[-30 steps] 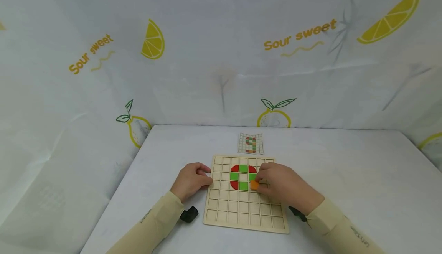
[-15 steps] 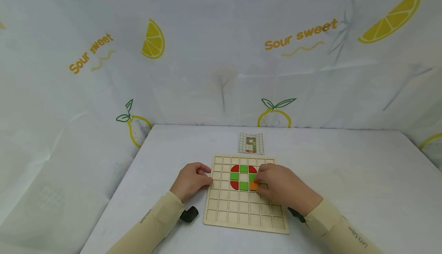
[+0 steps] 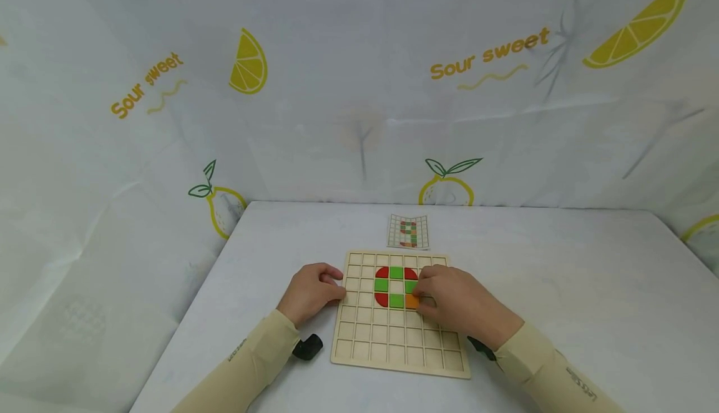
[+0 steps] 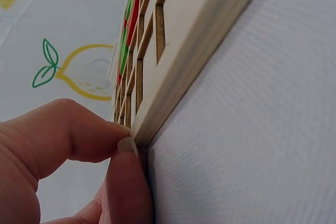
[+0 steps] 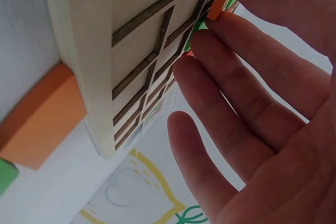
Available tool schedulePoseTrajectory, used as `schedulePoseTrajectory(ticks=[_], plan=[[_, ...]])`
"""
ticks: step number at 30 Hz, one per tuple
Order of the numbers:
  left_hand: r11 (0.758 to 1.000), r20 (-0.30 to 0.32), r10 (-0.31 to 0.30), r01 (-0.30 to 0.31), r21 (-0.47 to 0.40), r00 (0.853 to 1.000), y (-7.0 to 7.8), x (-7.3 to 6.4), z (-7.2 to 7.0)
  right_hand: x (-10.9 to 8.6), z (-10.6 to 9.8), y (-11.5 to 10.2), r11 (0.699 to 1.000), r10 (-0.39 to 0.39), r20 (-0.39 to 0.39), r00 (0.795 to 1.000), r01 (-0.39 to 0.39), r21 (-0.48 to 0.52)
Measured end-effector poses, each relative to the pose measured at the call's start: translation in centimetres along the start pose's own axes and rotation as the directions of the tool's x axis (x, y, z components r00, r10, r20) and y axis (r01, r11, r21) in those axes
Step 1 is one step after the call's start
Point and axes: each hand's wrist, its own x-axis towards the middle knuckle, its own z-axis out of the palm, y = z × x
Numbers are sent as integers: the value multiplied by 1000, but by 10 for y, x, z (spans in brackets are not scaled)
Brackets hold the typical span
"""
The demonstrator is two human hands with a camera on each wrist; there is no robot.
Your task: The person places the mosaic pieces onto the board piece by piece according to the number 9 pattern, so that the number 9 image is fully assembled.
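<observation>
A pale wooden grid board [image 3: 379, 335] lies on the table. Red, green and orange tiles form a ring in its upper middle, among them a green tile [image 3: 396, 301] and a quarter-round red tile [image 3: 382, 299]. My right hand [image 3: 457, 301] pinches an orange tile [image 3: 412, 301] between thumb and index finger at the ring's lower right corner; the other fingers [image 5: 226, 98] extend loosely over the grid. At the board's left edge, my left hand [image 3: 311, 291] grips the rim with thumb and index fingertips [image 4: 126, 148]. The right hand covers part of the board's right side.
A small pattern card [image 3: 407, 232] with a coloured figure on a grid lies behind the board. Close to the board's right side, the right wrist view shows an orange block [image 5: 44, 116] and a green block [image 5: 6, 174] on the white table [image 3: 562, 276].
The orange tile has gone from slightly askew to lying squarely in its grid cell, with my right hand still on it. My left hand has stayed at the board's edge.
</observation>
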Motion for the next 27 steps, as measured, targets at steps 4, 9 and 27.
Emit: schedulePoseTrajectory(ticks=[4,9,27], plan=[[1000,2,0,0,4,1000,1,-1,0,-1,-1,0,1000,-3,-3,1000,3,-3],[1000,4,-2,2,7,1000,1,0,0,0,-1,-1,1000,-9,-9,1000,9,-9],[1000,1,-9,9,10,1000,1,0,0,-1,-1,3,1000,-30,-13,999,30,0]])
